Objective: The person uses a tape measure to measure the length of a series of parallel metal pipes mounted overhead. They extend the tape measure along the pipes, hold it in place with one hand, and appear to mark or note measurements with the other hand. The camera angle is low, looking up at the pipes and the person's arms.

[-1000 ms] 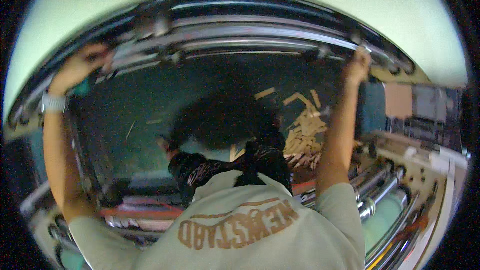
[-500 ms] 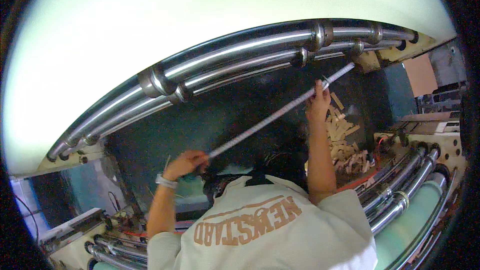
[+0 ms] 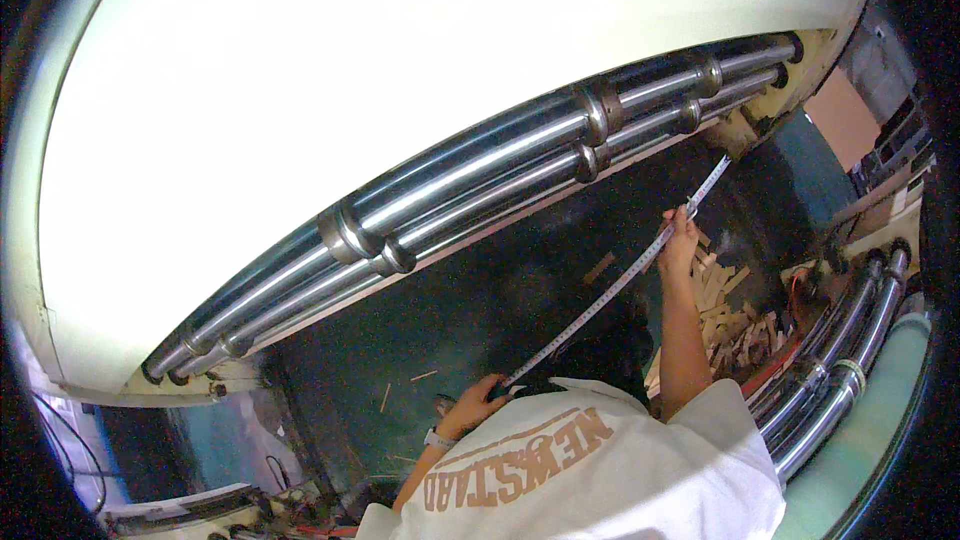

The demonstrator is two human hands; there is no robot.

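A white tape measure (image 3: 600, 303) runs its blade slantwise in front of me, bowed slightly, from lower left to upper right. Close to my chest, my left hand (image 3: 474, 406), with a pale band on the wrist, is closed at the blade's lower end. Something dark shows at its fingers, but the case is mostly hidden. Farther out on the right, my right hand (image 3: 680, 236) pinches the blade near its far end. The free tip reaches beyond those fingers toward the rollers.
Long shiny metal rollers (image 3: 480, 175) with collars cross ahead beneath a large white machine cover (image 3: 300, 90). Scraps of tan strips (image 3: 735, 335) lie heaped below my right forearm. More rollers (image 3: 820, 410) and a pale green one (image 3: 880, 420) stand at the right.
My left hand has moved right and closer to my body, along with the tape. The right hand sits slightly lower and farther right. The whole view has tilted.
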